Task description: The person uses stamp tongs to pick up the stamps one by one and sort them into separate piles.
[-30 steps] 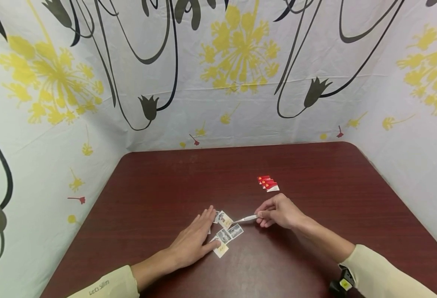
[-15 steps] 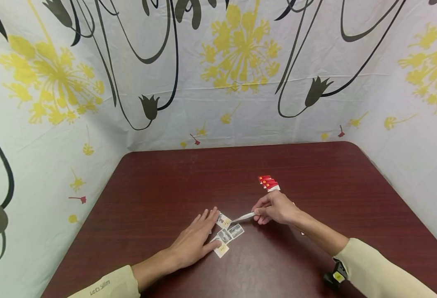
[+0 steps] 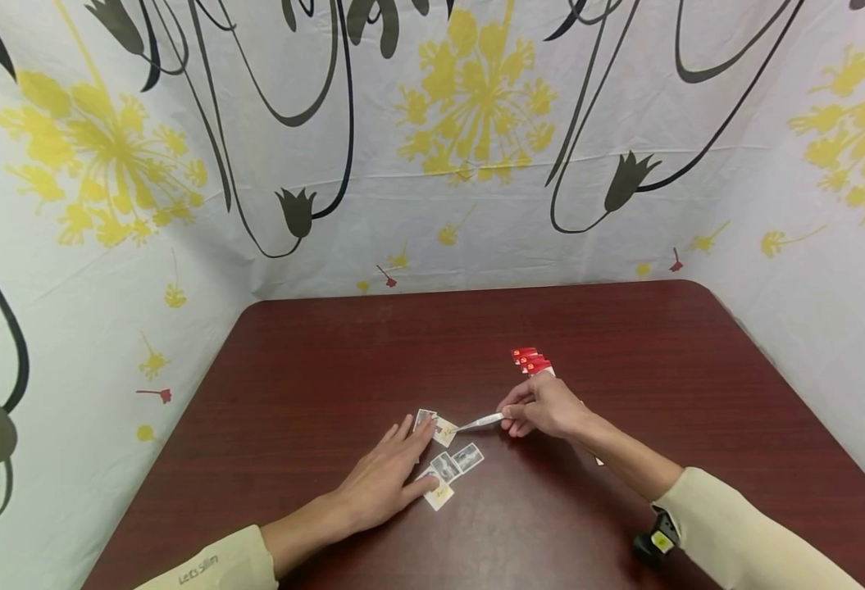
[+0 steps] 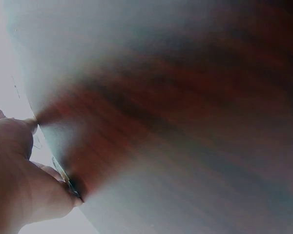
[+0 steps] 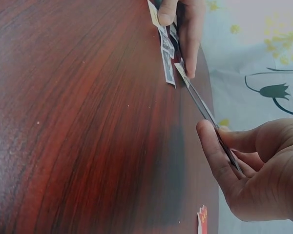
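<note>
Small paper stamps lie in an overlapping cluster on the table. My left hand [image 3: 384, 479] rests flat over them, its thumb on a yellowish stamp [image 3: 439, 495] and its fingertips by the upper ones. My right hand [image 3: 546, 407] pinches silver tweezers [image 3: 484, 421], whose tips meet the edge of the upper yellowish stamp [image 3: 444, 431]. In the right wrist view the tweezers [image 5: 202, 105] reach that stamp [image 5: 181, 70] beside the left hand's fingers. Two grey-pictured stamps [image 3: 467, 458] lie just below. What is under the left palm is hidden.
Several red and white stamps [image 3: 532, 360] overlap beyond the right hand. A pale scrap [image 3: 598, 461] shows beside the right forearm. Patterned cloth [image 3: 432, 238] stands behind the dark red table [image 3: 343, 352].
The tweezers and the upper yellowish stamp have shifted slightly away from the lower stamps, opening a gap. A grey stamp near the left fingertips shows more. The right hand moved slightly up and left.
</note>
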Demonstrator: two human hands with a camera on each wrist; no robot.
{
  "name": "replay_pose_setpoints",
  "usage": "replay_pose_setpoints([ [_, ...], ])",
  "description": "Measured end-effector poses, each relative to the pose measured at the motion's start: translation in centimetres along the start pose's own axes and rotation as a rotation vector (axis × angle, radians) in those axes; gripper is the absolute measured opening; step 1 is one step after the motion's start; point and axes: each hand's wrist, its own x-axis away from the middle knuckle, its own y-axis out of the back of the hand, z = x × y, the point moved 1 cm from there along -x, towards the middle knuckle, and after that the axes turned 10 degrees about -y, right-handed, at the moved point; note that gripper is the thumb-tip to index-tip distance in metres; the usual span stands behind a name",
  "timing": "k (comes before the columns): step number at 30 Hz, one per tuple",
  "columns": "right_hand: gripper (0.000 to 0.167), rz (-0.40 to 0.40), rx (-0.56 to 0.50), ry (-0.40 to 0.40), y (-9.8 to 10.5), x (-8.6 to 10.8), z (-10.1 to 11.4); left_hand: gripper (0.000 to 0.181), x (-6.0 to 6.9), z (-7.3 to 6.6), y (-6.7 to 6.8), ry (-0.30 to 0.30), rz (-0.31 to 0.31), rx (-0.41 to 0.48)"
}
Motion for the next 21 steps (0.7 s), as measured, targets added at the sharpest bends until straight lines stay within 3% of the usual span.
replay_pose_setpoints([
  [21, 0.012, -0.107, -0.040, -0.017, -0.4, -1.1, -0.2, 0.080, 0.0, -0.1, 0.1, 0.002, -0.010, 0.029],
])
